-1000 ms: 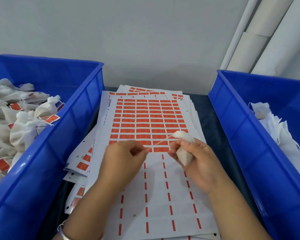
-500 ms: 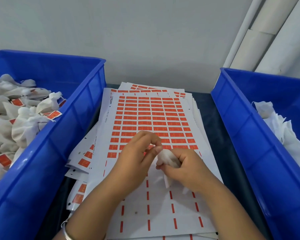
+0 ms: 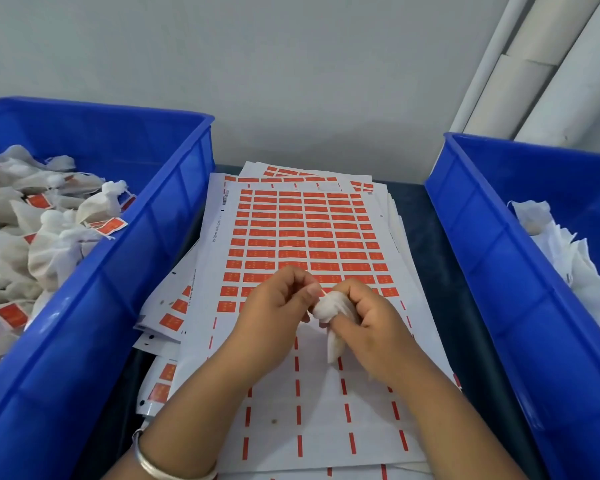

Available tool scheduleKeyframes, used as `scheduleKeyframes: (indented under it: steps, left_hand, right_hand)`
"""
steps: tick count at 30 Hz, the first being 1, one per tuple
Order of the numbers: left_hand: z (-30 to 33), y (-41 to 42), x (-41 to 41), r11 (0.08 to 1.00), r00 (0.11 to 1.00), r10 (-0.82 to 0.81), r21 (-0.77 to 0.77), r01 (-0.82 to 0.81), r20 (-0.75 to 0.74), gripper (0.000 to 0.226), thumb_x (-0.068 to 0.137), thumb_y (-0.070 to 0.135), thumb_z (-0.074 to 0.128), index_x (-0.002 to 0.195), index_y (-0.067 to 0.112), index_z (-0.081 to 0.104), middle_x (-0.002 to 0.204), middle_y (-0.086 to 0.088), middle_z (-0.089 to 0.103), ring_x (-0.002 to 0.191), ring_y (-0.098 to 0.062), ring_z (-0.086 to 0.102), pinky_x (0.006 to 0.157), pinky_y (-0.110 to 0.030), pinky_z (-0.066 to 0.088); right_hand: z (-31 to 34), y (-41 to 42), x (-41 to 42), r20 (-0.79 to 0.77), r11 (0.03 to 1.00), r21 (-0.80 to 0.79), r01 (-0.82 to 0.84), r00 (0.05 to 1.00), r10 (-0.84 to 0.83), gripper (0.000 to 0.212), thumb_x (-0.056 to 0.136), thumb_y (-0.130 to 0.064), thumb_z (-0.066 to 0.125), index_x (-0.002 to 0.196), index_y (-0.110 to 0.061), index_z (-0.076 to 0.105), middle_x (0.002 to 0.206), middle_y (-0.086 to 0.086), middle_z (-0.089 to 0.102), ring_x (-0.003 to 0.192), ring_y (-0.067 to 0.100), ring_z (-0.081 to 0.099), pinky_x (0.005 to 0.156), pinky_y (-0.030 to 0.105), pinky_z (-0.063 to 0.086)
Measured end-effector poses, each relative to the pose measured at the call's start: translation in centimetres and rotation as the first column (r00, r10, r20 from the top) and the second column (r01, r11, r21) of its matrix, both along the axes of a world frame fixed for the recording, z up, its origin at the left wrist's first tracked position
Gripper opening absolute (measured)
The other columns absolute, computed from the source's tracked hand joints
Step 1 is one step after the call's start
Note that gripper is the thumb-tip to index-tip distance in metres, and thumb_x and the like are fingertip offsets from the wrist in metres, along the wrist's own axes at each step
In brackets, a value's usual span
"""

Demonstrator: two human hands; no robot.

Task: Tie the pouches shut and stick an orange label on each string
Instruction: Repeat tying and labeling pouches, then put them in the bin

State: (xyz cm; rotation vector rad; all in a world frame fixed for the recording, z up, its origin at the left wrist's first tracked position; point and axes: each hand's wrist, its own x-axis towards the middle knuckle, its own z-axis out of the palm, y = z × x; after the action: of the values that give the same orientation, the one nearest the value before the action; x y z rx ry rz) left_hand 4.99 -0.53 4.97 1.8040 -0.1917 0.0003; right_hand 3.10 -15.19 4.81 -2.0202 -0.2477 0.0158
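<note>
A small white pouch (image 3: 333,315) is held above the label sheet (image 3: 305,237), which carries rows of orange labels on its upper half. My right hand (image 3: 371,327) grips the pouch around its neck, the body hanging down below my fingers. My left hand (image 3: 278,306) is right beside it, thumb and fingers pinching the pouch's string at the gathered top. The string itself is mostly hidden between my fingers.
A blue bin (image 3: 125,271) on the left holds several tied pouches with orange labels (image 3: 110,226). Another blue bin (image 3: 492,271) on the right holds loose white pouches (image 3: 561,251). More label sheets (image 3: 167,317) lie stacked under the top one. A wall stands behind.
One second ago my left hand pulled the string out to the left, apart from the right. Both hands then came together, and my fingers now work at the pouch's neck.
</note>
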Motion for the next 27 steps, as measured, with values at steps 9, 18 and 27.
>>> scheduleKeyframes:
  steps: [9,18,27]
  left_hand:
    - [0.4,-0.2,0.1,0.965,0.965,0.045,-0.24,-0.11,-0.259,0.023,0.086,0.021,0.062,0.07,0.034,0.072,0.075,0.008,0.07,0.075,-0.017,0.067,0.068,-0.023,0.056]
    - [1.1,0.2,-0.1,0.947,0.941,-0.023,-0.31,-0.088,-0.337,0.021,0.087,0.008,0.058,0.073,0.014,0.073,0.081,-0.005,0.071,0.082,-0.022,0.066,0.069,-0.024,0.054]
    - [1.0,0.2,0.0,0.953,0.935,0.023,-0.276,-0.128,-0.354,0.022,0.085,0.013,0.063,0.069,0.023,0.075,0.076,0.0,0.071,0.082,-0.023,0.067,0.07,-0.026,0.054]
  right_hand:
    - [0.0,0.6,-0.4,0.119,0.987,0.12,0.11,0.985,-0.124,0.015,0.086,-0.027,0.065,0.085,-0.037,0.053,0.081,-0.025,0.059,0.086,-0.01,0.056,0.06,0.001,0.044]
    - [0.0,0.8,-0.4,0.119,0.983,0.148,0.11,0.984,-0.129,0.01,0.087,-0.033,0.062,0.086,-0.042,0.059,0.086,-0.021,0.065,0.089,-0.012,0.057,0.064,-0.001,0.043]
    - [-0.1,0.7,-0.1,0.021,0.974,0.2,0.111,0.993,-0.117,0.012,0.09,-0.028,0.061,0.087,-0.04,0.062,0.086,-0.02,0.065,0.087,-0.012,0.058,0.063,-0.001,0.043]
